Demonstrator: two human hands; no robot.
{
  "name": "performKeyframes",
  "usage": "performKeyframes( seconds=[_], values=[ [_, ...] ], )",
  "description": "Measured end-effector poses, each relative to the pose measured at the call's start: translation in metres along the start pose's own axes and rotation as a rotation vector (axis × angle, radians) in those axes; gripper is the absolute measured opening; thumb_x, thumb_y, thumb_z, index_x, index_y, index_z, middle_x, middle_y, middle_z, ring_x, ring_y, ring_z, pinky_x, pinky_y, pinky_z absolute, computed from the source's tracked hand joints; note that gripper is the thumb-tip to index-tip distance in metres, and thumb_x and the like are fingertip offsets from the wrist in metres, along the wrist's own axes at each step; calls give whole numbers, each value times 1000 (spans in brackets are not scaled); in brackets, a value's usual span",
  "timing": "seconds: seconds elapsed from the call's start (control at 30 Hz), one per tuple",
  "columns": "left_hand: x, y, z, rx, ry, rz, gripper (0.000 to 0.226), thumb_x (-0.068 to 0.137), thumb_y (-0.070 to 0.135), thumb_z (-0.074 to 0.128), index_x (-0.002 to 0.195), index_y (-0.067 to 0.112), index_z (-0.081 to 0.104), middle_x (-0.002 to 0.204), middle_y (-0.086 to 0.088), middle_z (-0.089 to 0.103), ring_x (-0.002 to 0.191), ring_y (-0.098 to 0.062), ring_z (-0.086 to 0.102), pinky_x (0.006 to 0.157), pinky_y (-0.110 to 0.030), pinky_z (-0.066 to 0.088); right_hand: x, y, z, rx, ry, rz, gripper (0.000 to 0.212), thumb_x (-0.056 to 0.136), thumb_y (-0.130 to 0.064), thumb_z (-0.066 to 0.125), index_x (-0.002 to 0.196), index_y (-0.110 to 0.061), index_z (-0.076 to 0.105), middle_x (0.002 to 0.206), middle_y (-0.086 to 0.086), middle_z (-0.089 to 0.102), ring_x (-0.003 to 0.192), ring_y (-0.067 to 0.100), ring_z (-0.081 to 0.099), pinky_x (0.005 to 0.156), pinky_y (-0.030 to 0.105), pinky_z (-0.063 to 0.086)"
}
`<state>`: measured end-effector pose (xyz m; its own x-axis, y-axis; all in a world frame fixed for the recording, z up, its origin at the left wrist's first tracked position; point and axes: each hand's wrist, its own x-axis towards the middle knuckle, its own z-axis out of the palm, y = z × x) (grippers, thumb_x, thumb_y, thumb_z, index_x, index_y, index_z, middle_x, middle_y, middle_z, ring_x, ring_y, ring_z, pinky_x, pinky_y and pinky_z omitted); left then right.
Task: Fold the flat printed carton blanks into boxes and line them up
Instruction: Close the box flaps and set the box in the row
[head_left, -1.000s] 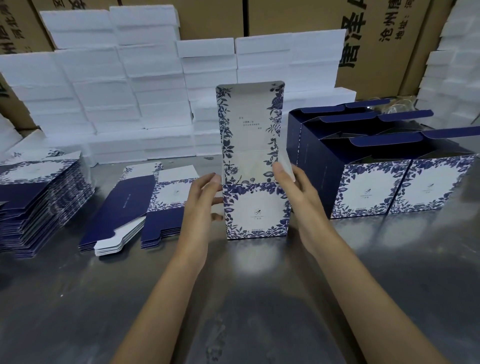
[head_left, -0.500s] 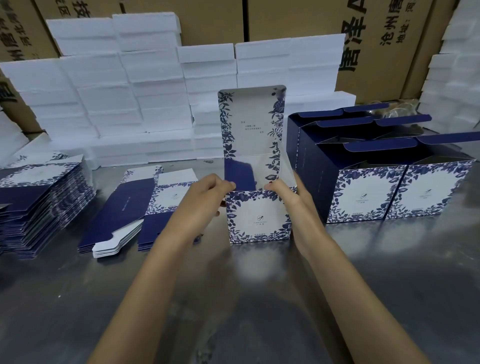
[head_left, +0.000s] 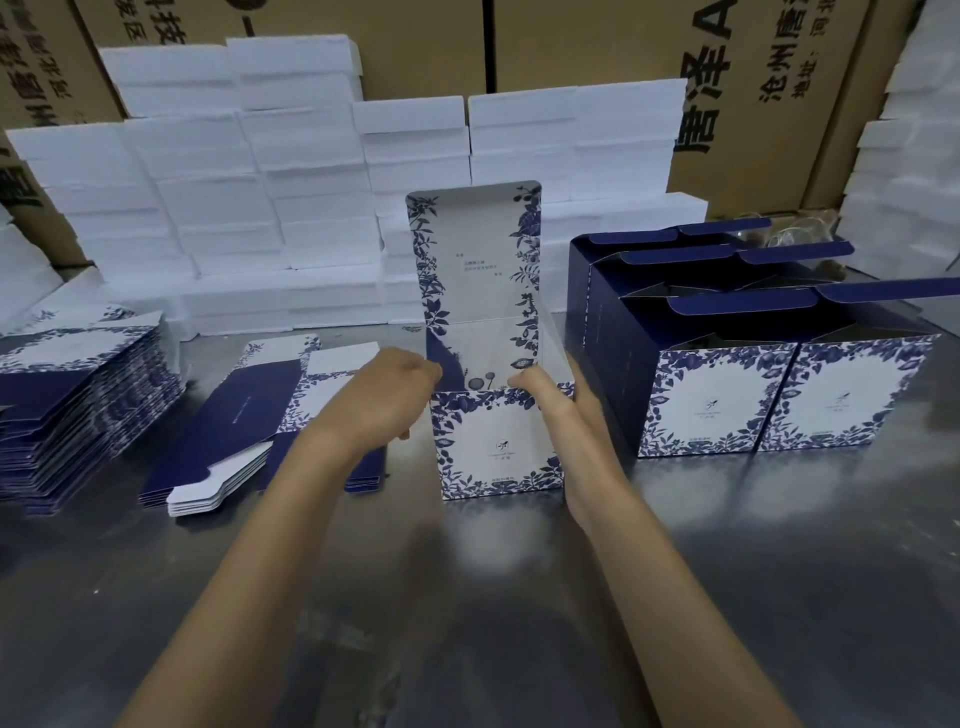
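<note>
On the steel table (head_left: 727, 597), both hands work an upright box (head_left: 501, 447) at centre. The left hand (head_left: 384, 400) curls on its left top edge; the right hand (head_left: 558, 410) grips the right top corner. Its lid (head_left: 475, 254) stands up. Flat blanks (head_left: 223, 431) lie left, finished boxes (head_left: 779, 400) right, white foam (head_left: 260, 197) behind

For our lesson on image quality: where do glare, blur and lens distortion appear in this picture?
Head view: soft glare patches on the grey metal tabletop; the stack of flat blue-and-white carton blanks at the left edge is motion-blurred; wide-angle bending tilts the white foam blocks at right.
</note>
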<state>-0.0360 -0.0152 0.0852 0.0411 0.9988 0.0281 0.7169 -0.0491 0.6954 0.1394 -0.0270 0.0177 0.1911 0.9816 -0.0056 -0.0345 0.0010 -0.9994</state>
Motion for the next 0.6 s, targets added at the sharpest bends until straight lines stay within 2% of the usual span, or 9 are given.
performKeyframes(
  seconds=[0.1,0.17,0.23,0.33,0.4,0.5,0.6],
  values=[
    [7,1,-7,-58,-121,-58,41,100,25,49,60,17,41,49,3,39,39,-14,34,50,-24,37,0,0,-2,8,14,-1,63,60,-59,68,121,-58,57,107,-25,69,106,4,63,86,39,49],
    [13,6,-16,-67,-213,-112,51,99,32,52,50,20,43,42,7,33,40,-14,29,48,-25,38,0,0,-3,21,3,8,60,60,-56,67,119,-54,60,105,-22,71,105,7,65,89,40,51],
    [15,6,-14,-14,-163,-110,48,99,41,52,59,15,46,46,5,36,45,-18,33,56,-27,39,0,1,-2,42,-21,19,60,60,-53,67,119,-51,61,100,-20,73,101,9,69,87,40,53],
    [12,0,1,-7,-55,-20,25,101,29,47,80,16,46,61,0,33,64,-19,34,70,-31,33,-1,1,-2,64,-42,-13,63,59,-50,66,122,-50,60,97,-26,72,89,-3,69,78,32,51],
    [15,0,-1,35,-93,-27,25,101,27,46,78,17,44,63,-1,34,65,-19,33,66,-31,32,-1,0,-3,64,-27,-7,63,59,-52,65,121,-51,59,96,-30,70,89,-6,66,78,31,49],
    [25,8,-16,115,-185,-101,37,100,35,48,71,14,43,54,0,41,51,-19,33,51,-24,32,-2,0,-4,68,-33,2,63,59,-51,65,122,-46,61,95,-24,72,85,-6,67,79,34,49],
    [26,12,-13,104,-72,-83,48,100,41,50,63,15,37,52,1,38,46,-18,30,51,-27,27,-4,-2,-3,82,-44,0,62,59,-50,66,121,-47,63,94,-22,74,89,0,70,80,36,53]
  ],
)
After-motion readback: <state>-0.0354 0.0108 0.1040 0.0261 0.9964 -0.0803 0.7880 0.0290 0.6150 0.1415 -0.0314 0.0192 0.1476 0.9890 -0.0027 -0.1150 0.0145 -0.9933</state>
